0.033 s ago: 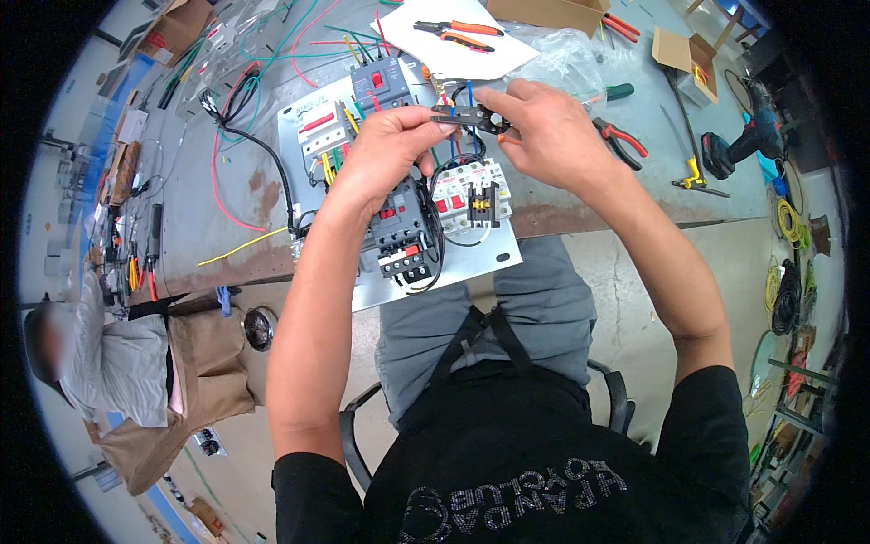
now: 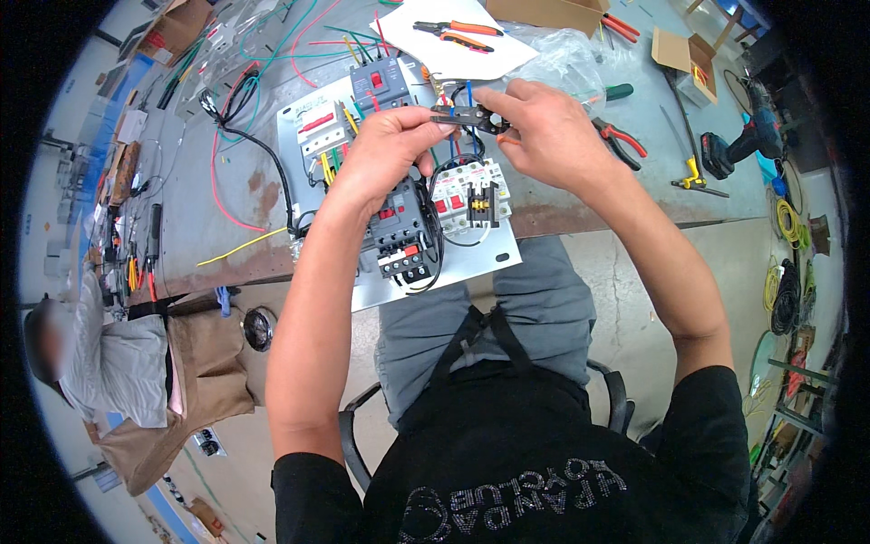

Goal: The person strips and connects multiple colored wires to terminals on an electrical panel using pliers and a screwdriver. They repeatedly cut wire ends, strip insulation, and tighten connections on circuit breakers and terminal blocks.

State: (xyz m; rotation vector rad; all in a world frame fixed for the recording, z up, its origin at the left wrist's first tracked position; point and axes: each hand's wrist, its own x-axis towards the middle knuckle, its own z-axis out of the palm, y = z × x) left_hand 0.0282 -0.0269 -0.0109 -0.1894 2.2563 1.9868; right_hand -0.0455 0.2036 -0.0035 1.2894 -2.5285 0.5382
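My right hand (image 2: 557,131) grips wire strippers (image 2: 473,116) with black jaws; a bit of orange handle shows under the fingers. The jaws point left, to the fingertips of my left hand (image 2: 390,150), which is closed in a pinch. What it pinches is too small to make out. Both hands are above a metal mounting plate (image 2: 503,257) carrying electrical parts. A black contactor (image 2: 399,222) sits below my left hand, with black wire (image 2: 437,238) looping beside it. White breakers with red switches (image 2: 444,207) stand to its right. A dark grey breaker (image 2: 379,82) is farther back.
Orange-handled pliers (image 2: 458,29) lie on white paper (image 2: 507,56) behind the plate. Red-handled cutters (image 2: 621,143), a clear plastic bag (image 2: 562,63), an open carton (image 2: 686,63) and a cordless drill (image 2: 748,145) are to the right. Loose wires (image 2: 217,177) lie left. Another person (image 2: 118,354) is far left.
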